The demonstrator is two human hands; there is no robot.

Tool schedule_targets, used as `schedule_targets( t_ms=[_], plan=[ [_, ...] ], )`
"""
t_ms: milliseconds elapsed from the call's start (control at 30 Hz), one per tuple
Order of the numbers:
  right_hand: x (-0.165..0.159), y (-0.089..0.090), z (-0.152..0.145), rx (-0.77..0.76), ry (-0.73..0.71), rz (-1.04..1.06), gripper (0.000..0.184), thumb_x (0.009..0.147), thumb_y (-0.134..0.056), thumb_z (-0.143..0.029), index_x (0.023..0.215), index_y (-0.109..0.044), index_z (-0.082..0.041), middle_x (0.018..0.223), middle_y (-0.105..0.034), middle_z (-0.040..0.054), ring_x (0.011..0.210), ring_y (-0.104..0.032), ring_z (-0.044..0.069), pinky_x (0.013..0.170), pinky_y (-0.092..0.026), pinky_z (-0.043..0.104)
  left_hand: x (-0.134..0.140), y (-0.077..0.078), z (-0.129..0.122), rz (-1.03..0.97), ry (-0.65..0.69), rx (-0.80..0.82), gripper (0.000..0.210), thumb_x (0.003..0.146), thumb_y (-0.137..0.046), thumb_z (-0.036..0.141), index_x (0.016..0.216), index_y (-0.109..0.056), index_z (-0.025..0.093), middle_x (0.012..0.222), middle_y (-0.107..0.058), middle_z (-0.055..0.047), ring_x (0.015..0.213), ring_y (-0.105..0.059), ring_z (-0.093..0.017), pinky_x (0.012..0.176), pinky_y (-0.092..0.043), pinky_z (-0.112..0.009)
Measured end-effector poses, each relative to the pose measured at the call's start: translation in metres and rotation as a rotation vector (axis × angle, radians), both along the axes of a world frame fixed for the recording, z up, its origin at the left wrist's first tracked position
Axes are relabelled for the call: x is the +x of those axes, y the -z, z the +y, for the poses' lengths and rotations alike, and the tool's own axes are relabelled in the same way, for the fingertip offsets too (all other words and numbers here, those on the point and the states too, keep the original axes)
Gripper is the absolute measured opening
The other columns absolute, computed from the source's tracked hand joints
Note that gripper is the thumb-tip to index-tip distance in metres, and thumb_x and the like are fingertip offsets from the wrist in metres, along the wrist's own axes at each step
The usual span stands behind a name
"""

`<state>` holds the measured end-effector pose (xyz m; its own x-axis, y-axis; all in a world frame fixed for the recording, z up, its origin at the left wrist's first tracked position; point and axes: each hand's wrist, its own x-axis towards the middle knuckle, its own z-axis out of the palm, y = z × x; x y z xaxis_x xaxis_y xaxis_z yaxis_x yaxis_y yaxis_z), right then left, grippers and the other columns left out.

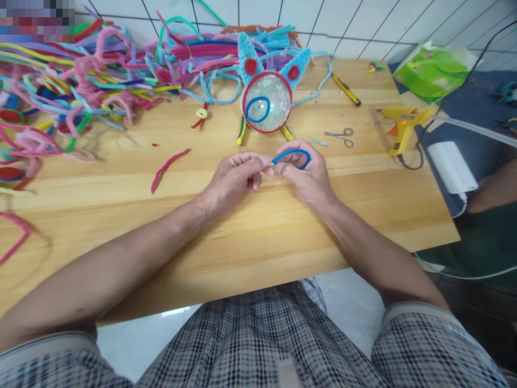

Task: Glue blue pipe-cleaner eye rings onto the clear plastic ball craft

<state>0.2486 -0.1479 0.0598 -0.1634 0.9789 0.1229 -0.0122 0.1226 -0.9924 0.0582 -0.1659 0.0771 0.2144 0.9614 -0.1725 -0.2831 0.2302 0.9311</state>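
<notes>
A blue pipe cleaner (297, 153), bent into an open loop, is in my right hand (313, 175), its fingers curled round it. My left hand (240, 171) is closed in a pinch at the pipe cleaner's left end; the fingertips hide the exact grip. Just beyond my hands stands a clear round ball (277, 99) with a red rim. Two light-blue fuzzy ears (297, 69) with red centres rise from it, and a blue pipe-cleaner ring (257, 109) lies against its front. Yellow-and-green legs (241, 132) stick out below.
Small scissors (343, 137), a yellow cutter (346, 90) and a yellow glue gun (404, 126) lie to the right. A twisted pink pipe cleaner (167, 170) is left of my hands. Colourful pipe cleaners (100, 81) heap up at the back left. A white power block (452, 167) sits beyond the table's right edge.
</notes>
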Motion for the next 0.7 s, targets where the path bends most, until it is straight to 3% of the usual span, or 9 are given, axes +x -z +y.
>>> schedule_targets(
  t_ms=[133, 333, 500, 700],
  plan=[
    [0.001, 0.001, 0.000, 0.002, -0.005, -0.026, 0.028, 0.083, -0.090, -0.031, 0.103, -0.070, -0.027, 0.083, -0.071, -0.0057, 0.080, -0.070, 0.014, 0.071, -0.056, 0.028, 0.000, -0.001, 0.000, -0.008, 0.003, -0.003, 0.032, 0.073, -0.102, 0.041, 0.075, -0.080, 0.018, 0.080, -0.082, -0.003, 0.050, -0.051, -0.006, 0.047, -0.040, -0.022],
    [0.000, -0.001, -0.001, 0.014, -0.006, -0.007, 0.028, 0.083, -0.090, -0.032, 0.101, -0.069, -0.027, 0.083, -0.073, -0.0060, 0.079, -0.070, 0.014, 0.071, -0.055, 0.028, 0.000, 0.000, 0.000, -0.010, -0.013, -0.026, 0.032, 0.076, -0.099, 0.043, 0.076, -0.078, 0.019, 0.079, -0.081, -0.002, 0.049, -0.053, -0.007, 0.047, -0.040, -0.023],
    [-0.001, -0.003, -0.003, -0.002, -0.016, -0.029, 0.030, 0.082, -0.091, -0.033, 0.101, -0.069, -0.028, 0.083, -0.074, -0.0060, 0.080, -0.072, 0.015, 0.073, -0.058, 0.029, 0.003, 0.004, 0.000, 0.032, -0.031, 0.008, 0.036, 0.066, -0.107, 0.041, 0.077, -0.080, 0.019, 0.069, -0.074, 0.002, 0.048, -0.049, -0.006, 0.047, -0.038, -0.021],
    [-0.001, -0.004, -0.003, 0.017, -0.040, -0.024, 0.034, 0.084, -0.095, -0.037, 0.103, -0.069, -0.028, 0.084, -0.075, -0.0056, 0.078, -0.073, 0.015, 0.073, -0.059, 0.029, 0.003, 0.009, -0.001, 0.074, -0.056, 0.036, 0.022, 0.072, -0.096, 0.037, 0.075, -0.083, 0.019, 0.071, -0.076, 0.001, 0.049, -0.049, -0.006, 0.048, -0.038, -0.022]
  ],
)
